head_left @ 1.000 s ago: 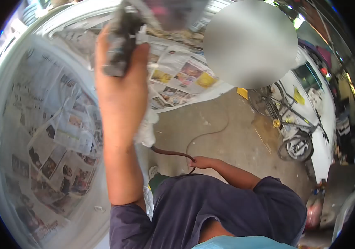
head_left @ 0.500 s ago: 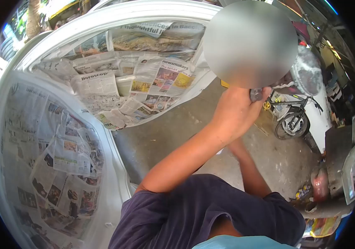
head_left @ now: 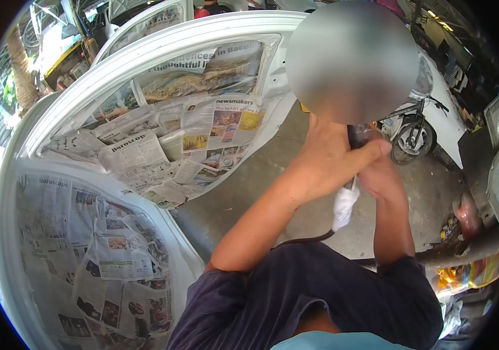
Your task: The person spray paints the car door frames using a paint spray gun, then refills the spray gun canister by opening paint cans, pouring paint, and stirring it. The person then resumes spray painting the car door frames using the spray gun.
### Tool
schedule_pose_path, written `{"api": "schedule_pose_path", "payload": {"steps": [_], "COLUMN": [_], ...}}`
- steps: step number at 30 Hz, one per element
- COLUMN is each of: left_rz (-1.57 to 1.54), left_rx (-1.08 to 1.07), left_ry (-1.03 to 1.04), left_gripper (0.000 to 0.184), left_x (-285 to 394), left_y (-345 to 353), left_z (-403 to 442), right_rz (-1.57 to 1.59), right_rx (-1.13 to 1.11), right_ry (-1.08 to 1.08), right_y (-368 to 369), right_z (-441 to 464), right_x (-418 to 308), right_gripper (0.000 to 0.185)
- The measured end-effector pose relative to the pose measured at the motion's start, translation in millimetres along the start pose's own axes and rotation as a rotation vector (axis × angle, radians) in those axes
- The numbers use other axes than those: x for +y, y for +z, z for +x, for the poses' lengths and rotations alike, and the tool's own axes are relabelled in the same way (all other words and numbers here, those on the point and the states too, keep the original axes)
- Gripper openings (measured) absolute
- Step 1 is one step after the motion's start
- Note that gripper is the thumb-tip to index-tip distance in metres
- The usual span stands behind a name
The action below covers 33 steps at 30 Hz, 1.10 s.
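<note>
My left hand (head_left: pixel 322 160) and my right hand (head_left: pixel 381 169) are together in front of my chest, fingers curled around what looks like a spray gun (head_left: pixel 358 135). Only a dark part of the gun shows between them; a round blur hides what lies above. Below the hands hangs a white cloth wrap (head_left: pixel 344 207), with a dark hose (head_left: pixel 308 239) running from it toward my body. To the left stands a white car door (head_left: pixel 162 32), its inner side masked with newspaper (head_left: pixel 138 157). Nearer me is another white panel (head_left: pixel 182 239) covered with newspaper under clear film.
Beyond my hands a bicycle (head_left: pixel 414 140) stands beside a white car part (head_left: pixel 445 131). At the right are a reddish container (head_left: pixel 465 213) and a dark ledge (head_left: pixel 465 251) with bags below it. Concrete floor (head_left: pixel 249 216) lies between the panels and me.
My right hand has come up from behind my left forearm to meet my left hand. The white wrap and hose now show below them. The view has tilted up slightly.
</note>
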<state>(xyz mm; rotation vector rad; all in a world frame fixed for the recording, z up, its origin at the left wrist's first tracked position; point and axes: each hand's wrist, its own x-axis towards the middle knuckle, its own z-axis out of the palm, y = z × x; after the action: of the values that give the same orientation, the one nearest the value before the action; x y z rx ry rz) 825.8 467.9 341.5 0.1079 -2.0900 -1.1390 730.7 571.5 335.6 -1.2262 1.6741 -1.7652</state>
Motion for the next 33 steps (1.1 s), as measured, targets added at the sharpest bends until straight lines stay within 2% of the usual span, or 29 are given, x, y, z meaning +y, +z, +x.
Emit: {"api": "schedule_pose_path", "payload": {"steps": [1, 3, 6, 8, 10, 12, 13, 15, 16, 18, 19, 20, 21, 24, 26, 27, 29, 31, 33], "left_rz": [0.000, -0.144, -0.226, -0.291, -0.415, -0.634, -0.637, -0.793, -0.797, -0.505, -0.496, -0.478, -0.473, -0.616, -0.592, -0.557, -0.536, -0.536, -0.471], "left_rx": [-0.002, 0.007, 0.052, -0.288, -0.723, -0.906, -0.902, -0.820, -0.802, -0.770, -0.710, -0.745, -0.772, -0.673, -0.639, -0.642, -0.664, -0.682, -0.744], "left_ry": [-0.001, 0.109, 0.160, -0.033, -0.285, -0.533, -0.537, -0.642, -0.648, -0.594, -0.603, -0.708, -0.816, -0.873, -0.855, -0.839, -0.811, -0.783, -0.662], "left_gripper": [0.100, 0.101, 0.101, 0.095, 0.079, 0.061, 0.061, 0.050, 0.050, 0.044, 0.044, 0.040, 0.037, 0.036, 0.041, 0.047, 0.042, 0.037, 0.037], "left_x": [-3.7, -20.6, -89.8, -151.5, -196.5, -233.1, -249.8, -282.2, -301.3, -329.1, -325.8, -321.3, -318.3, -322.1, -337.0, -348.3, -367.0, -364.0, -345.0], "left_y": [-4.4, -8.0, 11.5, 42.9, 62.8, 80.7, 88.2, 98.5, 104.1, 108.8, 103.1, 99.0, 95.9, 97.5, 108.3, 110.8, 112.1, 116.6, 102.7], "left_z": [-5.2, -20.2, -64.3, -111.7, -158.5, -198.1, -212.6, -238.8, -255.8, -282.4, -287.2, -293.7, -299.9, -309.7, -316.0, -317.5, -322.1, -323.6, -322.3], "right_rz": [0.001, -0.014, -0.107, -0.153, -0.211, -0.231, -0.255, -0.300, -0.347, -0.347, -0.357, -0.365, -0.276, -0.331, -0.381, -0.198, 0.193, -0.137, -0.201], "right_rx": [0.002, -0.023, 0.066, 0.043, 0.118, 0.116, 0.113, 0.100, 0.088, -0.002, -0.024, -0.058, -0.023, -0.308, -0.394, -0.528, -0.783, -0.748, -0.770], "right_ry": [0.001, 0.094, -0.017, -0.025, -0.132, -0.179, -0.227, -0.199, -0.174, -0.186, -0.178, -0.171, -0.251, -0.265, -0.225, -0.442, -0.851, -0.284, -0.621], "right_y": [-3.3, -15.9, 22.7, 29.0, 45.0, 54.4, 59.6, 77.5, 87.1, 104.8, 114.7, 129.4, 161.3, 210.1, 246.9, 271.6, 319.6, 347.5, 387.1], "right_z": [4.4, 20.3, 22.6, 27.1, 27.3, 32.2, 34.5, 39.4, 41.7, 47.9, 53.2, 57.8, 51.0, 62.0, 66.5, 75.5, 79.9, 46.3, 63.0], "right_x": [1.9, 6.5, -45.1, -59.4, -80.7, -93.6, -99.0, -108.9, -114.0, -123.5, -125.0, -126.5, -131.4, -136.2, -140.8, -137.1, -132.2, -181.3, -169.3], "right_gripper": [0.073, 0.038, 0.030, 0.030, 0.032, 0.034, 0.036, 0.036, 0.037, 0.040, 0.041, 0.042, 0.043, 0.044, 0.042, 0.038, 0.030, 0.032, 0.036]}}
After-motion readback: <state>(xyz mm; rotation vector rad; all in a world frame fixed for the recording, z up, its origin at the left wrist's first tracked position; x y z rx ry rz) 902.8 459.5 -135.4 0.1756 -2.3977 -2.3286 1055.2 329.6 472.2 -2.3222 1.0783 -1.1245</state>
